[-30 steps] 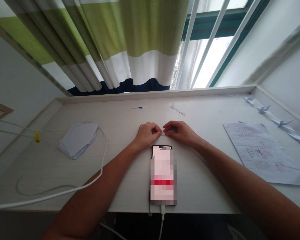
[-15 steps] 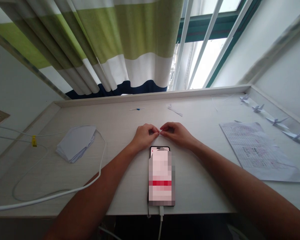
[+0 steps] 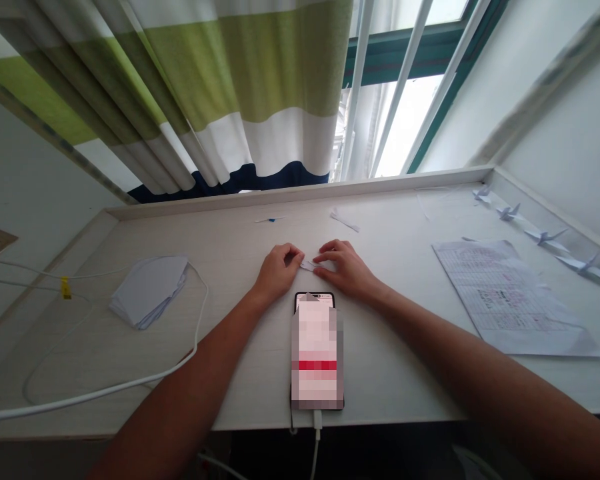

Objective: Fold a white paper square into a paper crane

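A small folded piece of white paper (image 3: 307,265) is between my two hands, just beyond the phone. My left hand (image 3: 279,272) pinches its left end between thumb and fingers. At its other end is my right hand (image 3: 347,268), its thumb and fingertips parted around the paper, some of them close to or touching it. How the paper is folded is too small to make out. Directly below my hands lies a phone (image 3: 316,353) with a blurred pink screen and a white cable plugged into its lower end.
Stacked blank paper (image 3: 150,290) lies at the left, near a looping white cable (image 3: 200,313). On the right are a printed sheet (image 3: 510,293) and a row of several folded paper cranes (image 3: 545,237). A paper strip (image 3: 345,220) and a thin blue-centred item (image 3: 271,220) lie farther back.
My hands have moved slightly apart, and the fingers of my right hand have spread from a pinch. More of the folded paper shows between them. The whole view has shifted a little.
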Tool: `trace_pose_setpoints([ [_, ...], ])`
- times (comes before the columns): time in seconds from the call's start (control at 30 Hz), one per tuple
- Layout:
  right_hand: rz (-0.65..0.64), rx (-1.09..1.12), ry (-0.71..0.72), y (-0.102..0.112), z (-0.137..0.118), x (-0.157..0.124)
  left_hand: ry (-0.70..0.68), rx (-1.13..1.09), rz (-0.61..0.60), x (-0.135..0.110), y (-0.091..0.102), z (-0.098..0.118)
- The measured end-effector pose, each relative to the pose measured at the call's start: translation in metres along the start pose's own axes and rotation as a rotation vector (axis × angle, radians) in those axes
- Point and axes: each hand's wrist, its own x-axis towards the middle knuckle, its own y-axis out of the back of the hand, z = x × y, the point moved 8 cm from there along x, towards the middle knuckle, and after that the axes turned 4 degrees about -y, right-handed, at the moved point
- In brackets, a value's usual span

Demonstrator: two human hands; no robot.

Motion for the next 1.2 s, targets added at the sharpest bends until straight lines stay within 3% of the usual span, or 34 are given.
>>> trace_pose_setpoints([
  [0.1, -0.004, 0.015, 0.018, 0.001, -0.005, -0.001, -0.05, -0.001, 0.02, -0.001, 0.001, 0.005],
  [0.23, -0.027, 0.124, -0.054, 0.005, -0.005, -0.002, 0.008, -0.138, 0.091, -0.002, 0.005, 0.003],
  [0.3, 0.0, 0.319, -0.12, 0.01, -0.001, -0.003, 0.041, -0.224, 0.096, -0.003, 0.006, 0.002],
  [0.4, 0.082, 0.625, -0.22, 0.016, 0.006, -0.003, 0.029, -0.346, -0.016, -0.005, -0.003, 0.008],
  [0.53, 0.049, 0.892, -0.264, 0.01, 0.005, -0.003, 0.059, -0.423, -0.066, -0.008, -0.009, 0.007],
  [0.67, -0.053, 0.941, -0.264, 0.001, -0.002, -0.005, 0.068, -0.465, -0.081, -0.007, -0.012, 0.004],
  [0.8, -0.075, 0.946, -0.261, 0.0, -0.003, -0.006, 0.06, -0.521, -0.111, -0.007, -0.015, 0.005],
  [1.0, -0.116, 0.9, -0.276, 0.004, -0.003, -0.009, 0.006, -0.488, -0.144, -0.004, -0.013, 0.021],
  [1.2, -0.005, 0.979, -0.3, 0.022, -0.009, -0.004, -0.031, -0.542, -0.163, 0.005, 0.0, 0.039],
])
